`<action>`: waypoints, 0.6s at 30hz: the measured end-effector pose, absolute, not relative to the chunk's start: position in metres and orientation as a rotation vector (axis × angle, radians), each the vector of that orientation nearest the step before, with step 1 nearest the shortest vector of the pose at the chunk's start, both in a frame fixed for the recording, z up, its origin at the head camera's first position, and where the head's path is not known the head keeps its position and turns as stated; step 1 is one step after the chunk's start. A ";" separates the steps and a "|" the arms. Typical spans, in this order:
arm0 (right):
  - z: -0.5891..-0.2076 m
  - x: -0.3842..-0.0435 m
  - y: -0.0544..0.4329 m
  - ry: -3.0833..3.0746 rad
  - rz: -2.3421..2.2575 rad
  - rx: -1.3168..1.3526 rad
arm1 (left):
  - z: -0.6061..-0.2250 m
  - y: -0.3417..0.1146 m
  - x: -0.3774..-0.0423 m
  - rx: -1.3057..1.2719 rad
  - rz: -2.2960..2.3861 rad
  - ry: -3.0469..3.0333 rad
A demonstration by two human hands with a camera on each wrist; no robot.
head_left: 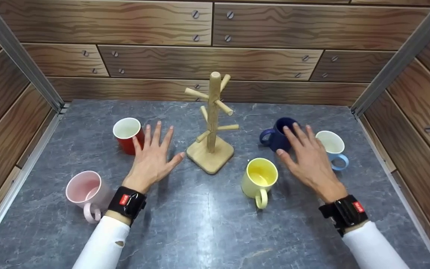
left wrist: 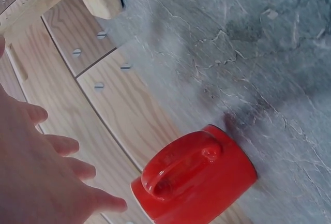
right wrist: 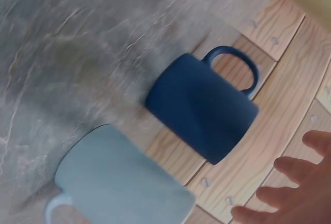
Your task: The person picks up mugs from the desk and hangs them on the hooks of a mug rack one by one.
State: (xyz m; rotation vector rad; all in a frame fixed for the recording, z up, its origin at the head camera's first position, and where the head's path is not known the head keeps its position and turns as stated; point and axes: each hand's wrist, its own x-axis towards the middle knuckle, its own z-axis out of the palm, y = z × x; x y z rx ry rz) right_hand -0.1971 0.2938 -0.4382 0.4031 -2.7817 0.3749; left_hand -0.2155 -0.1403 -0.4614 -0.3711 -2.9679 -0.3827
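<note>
My left hand [head_left: 150, 160] hovers over the table with fingers spread, holding nothing. Nearest to it is a red mug [head_left: 127, 144] with a white inside; the left wrist view shows the handle of this red mug [left wrist: 201, 177] apart from the fingers. A pink mug [head_left: 88, 190] stands beside the left wrist. My right hand [head_left: 310, 160], also spread and holding nothing, is above the table near a dark blue mug [head_left: 279, 140] and a light blue mug [head_left: 332, 145]. In the right wrist view a gap shows between the fingers and the dark blue mug [right wrist: 199, 105].
A wooden mug tree [head_left: 212, 119] with several bare pegs stands at the middle of the grey marbled table [head_left: 185, 231]. In front of it to the right is a yellow mug [head_left: 259, 181]. Wood-patterned walls [head_left: 211, 61] and metal posts [head_left: 394, 56] bound the table.
</note>
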 end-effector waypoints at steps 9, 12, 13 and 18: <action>-0.432 -0.175 0.273 -2.790 0.578 0.705 | -0.460 -0.139 -0.214 -0.378 -0.411 -2.996; -0.432 -0.171 0.266 -2.852 0.584 0.781 | -0.461 -0.138 -0.213 -0.379 -0.409 -3.000; -0.432 -0.170 0.264 -2.873 0.580 0.798 | -0.461 -0.138 -0.213 -0.378 -0.407 -3.002; -0.435 -0.167 0.256 -2.949 0.541 0.851 | -0.461 -0.139 -0.212 -0.376 -0.387 -3.010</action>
